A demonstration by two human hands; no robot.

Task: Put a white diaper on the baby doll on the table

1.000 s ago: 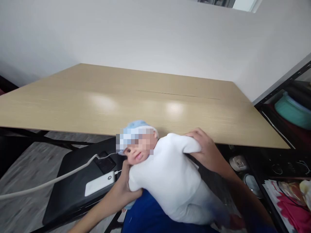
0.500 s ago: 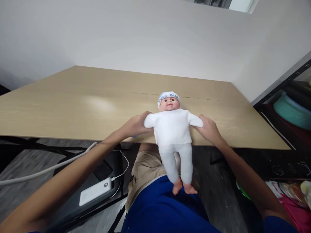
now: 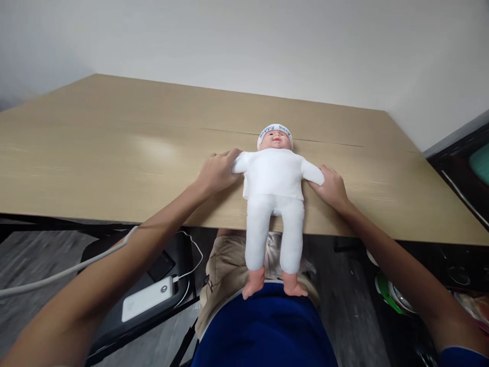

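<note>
A baby doll (image 3: 274, 176) in a white top, white trousers and a white cap with blue lettering faces up over the wooden table (image 3: 114, 127). My left hand (image 3: 219, 172) is closed round the end of the doll's sleeve on the left. On the other side, my right hand (image 3: 330, 186) grips the opposite sleeve end. Both doll hands are hidden in my grip. The doll's bare feet hang past the table's front edge, above my lap. Its head is over the tabletop; whether its back rests on the wood I cannot tell.
Below the table on the left, a white power bank (image 3: 147, 299) with a cable lies on a black seat (image 3: 110, 326). A thicker white cable (image 3: 76, 268) runs beside my left forearm. Dark shelving (image 3: 464, 163) stands at the right, and a wall (image 3: 244, 51) rises behind the table.
Both hands have carried the doll forward, farther over the tabletop. Its legs now point straighter toward me and are spread wider. The camera view has shifted too.
</note>
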